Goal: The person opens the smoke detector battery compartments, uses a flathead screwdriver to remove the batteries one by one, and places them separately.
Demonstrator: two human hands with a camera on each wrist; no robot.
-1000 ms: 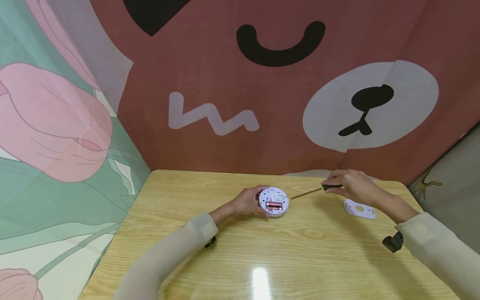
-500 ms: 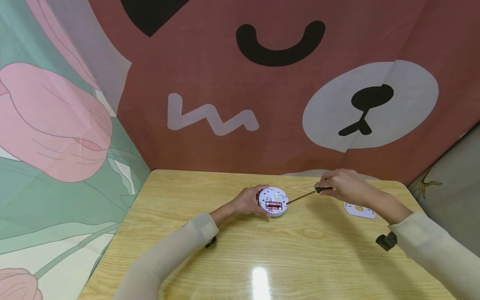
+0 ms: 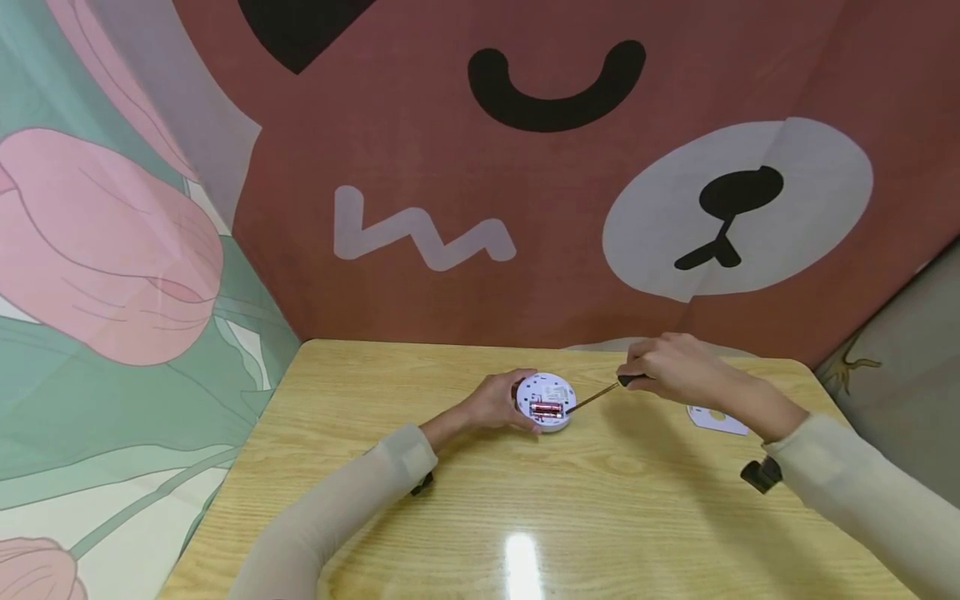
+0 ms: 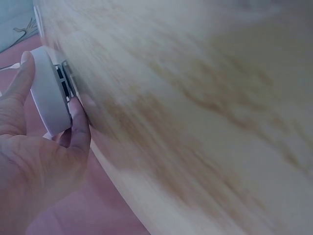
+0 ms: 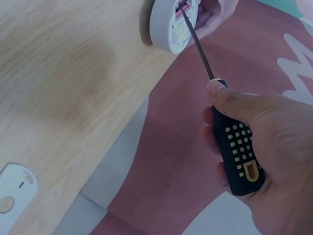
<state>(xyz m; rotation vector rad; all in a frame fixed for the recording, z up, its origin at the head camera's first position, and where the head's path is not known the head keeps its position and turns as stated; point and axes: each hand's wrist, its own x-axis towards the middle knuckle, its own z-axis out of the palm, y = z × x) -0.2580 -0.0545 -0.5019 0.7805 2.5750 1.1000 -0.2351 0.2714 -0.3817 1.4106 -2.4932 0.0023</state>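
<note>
A round white smoke alarm (image 3: 553, 392) sits on the table, its back face up, with red batteries (image 3: 547, 410) showing in the open compartment. My left hand (image 3: 497, 402) grips the alarm from the left side; in the left wrist view the thumb lies on the back face and the fingers reach to the vented side. A screwdriver (image 5: 200, 51) with a black-and-yellow handle is held in my right hand (image 3: 678, 367), fingers wrapped round the handle. Its tip meets the alarm at the right end of the batteries; whether it touches a battery I cannot tell.
A white mounting plate (image 3: 716, 421) with a round hole lies on the wooden table (image 3: 450, 517) at the right, partly hidden by my right forearm. Behind the table's far edge hangs a printed curtain (image 3: 420, 300).
My right hand has moved left, bringing the screwdriver tip from beside the alarm onto its battery compartment. The left hand and the alarm have hardly moved.
</note>
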